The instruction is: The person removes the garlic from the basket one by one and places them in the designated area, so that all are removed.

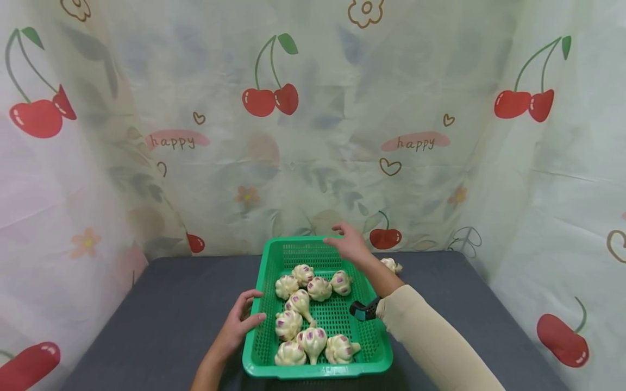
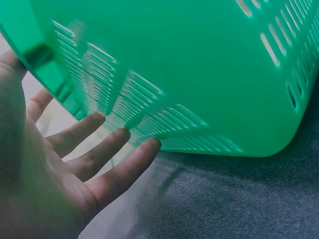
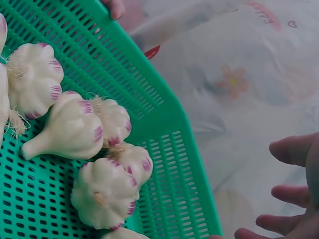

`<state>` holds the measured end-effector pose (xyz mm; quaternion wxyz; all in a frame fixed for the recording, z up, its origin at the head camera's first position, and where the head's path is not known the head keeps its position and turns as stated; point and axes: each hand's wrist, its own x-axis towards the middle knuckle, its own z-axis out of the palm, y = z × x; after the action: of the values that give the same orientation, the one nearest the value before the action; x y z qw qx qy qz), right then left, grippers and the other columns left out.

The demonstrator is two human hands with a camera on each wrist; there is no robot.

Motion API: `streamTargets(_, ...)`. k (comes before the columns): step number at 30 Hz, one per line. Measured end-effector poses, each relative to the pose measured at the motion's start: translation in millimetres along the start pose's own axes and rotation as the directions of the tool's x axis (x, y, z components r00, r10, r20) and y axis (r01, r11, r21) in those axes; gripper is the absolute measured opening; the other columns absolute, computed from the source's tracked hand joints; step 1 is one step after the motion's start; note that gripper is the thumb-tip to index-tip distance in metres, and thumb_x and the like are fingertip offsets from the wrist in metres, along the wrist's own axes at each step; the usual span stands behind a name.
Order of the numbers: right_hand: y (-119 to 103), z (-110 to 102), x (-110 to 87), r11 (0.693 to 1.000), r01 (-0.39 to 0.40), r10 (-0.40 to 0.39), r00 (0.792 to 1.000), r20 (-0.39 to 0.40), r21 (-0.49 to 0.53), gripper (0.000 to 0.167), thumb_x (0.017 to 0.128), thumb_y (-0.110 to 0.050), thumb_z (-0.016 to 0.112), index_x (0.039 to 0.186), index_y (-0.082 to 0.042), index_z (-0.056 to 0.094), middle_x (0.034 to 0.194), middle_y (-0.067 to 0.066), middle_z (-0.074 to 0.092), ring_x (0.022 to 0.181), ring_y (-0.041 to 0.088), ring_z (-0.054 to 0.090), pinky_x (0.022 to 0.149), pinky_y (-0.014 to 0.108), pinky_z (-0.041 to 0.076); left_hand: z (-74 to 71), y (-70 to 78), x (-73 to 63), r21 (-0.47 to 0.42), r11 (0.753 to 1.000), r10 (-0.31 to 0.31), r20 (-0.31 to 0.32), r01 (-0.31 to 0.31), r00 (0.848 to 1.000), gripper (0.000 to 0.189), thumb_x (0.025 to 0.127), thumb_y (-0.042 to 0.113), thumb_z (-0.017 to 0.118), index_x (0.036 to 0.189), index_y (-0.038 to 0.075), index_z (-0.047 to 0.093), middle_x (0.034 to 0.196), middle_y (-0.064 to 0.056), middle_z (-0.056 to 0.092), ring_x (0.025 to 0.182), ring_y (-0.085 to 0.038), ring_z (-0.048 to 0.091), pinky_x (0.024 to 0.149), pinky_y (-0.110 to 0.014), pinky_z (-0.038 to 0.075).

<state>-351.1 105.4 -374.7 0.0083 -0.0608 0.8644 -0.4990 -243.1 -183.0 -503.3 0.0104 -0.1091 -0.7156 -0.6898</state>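
Note:
A green plastic basket [image 1: 318, 371] with slotted walls holds several white garlic bulbs [image 1: 311, 341] marked with purple. My left hand [image 1: 240, 320] is at the basket's left side, its thumb and index fingertip at the rim. In the left wrist view the other fingers [image 2: 122, 167] are spread and nearly straight along the outer wall. My right hand [image 1: 351, 245] is over the far right part of the rim, holding nothing. Its fingers [image 3: 289, 195] are spread apart beside the basket in the right wrist view.
One more garlic bulb [image 1: 390, 265] lies on the dark grey table [image 1: 191, 293] beyond the basket's right side, partly hidden by my right forearm. A cherry-patterned curtain [image 1: 318, 179] encloses the back and both sides. A black band [image 1: 365, 309] is on my right wrist.

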Motion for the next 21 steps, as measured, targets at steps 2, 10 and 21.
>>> streamTargets(2,2.1,3.4,-0.4,1.0,0.003,-0.003,1.0,0.002,-0.025,0.051,0.094,-0.025,0.065,0.138,-0.006,0.048,0.146,0.021,0.04,0.122,0.038,0.048,0.09,0.049,0.045,0.0,0.0,0.2,-0.002,1.0,0.004,0.003,-0.004,1.0,0.042,0.093,0.007,0.061,0.132,0.006,0.046,0.128,-0.024,0.05,0.108,-0.035,0.056,0.08,-0.041,0.048)
streamTargets(10,9.2,17.0,-4.2,0.997,-0.043,0.046,0.998,0.041,-0.071,0.061,0.094,-0.028,0.065,0.143,-0.003,0.041,0.142,0.022,0.044,0.12,0.039,0.05,0.091,0.051,0.043,0.0,-0.6,0.7,-0.004,1.0,0.008,0.001,-0.008,1.0,0.042,0.093,0.007,0.061,0.132,0.006,0.046,0.128,-0.024,0.05,0.108,-0.035,0.056,0.08,-0.042,0.048)
streamTargets(21,27.5,28.2,4.7,0.971,-0.096,0.106,0.994,0.038,-0.218,0.065,0.092,-0.029,0.067,0.143,0.002,0.04,0.137,0.024,0.048,0.116,0.038,0.052,0.086,0.048,0.047,-0.2,3.1,-0.5,-0.007,1.0,0.017,0.028,-0.016,0.999,0.043,0.094,0.005,0.059,0.134,0.003,0.042,0.131,-0.027,0.047,0.111,-0.038,0.054,0.081,-0.04,0.048)
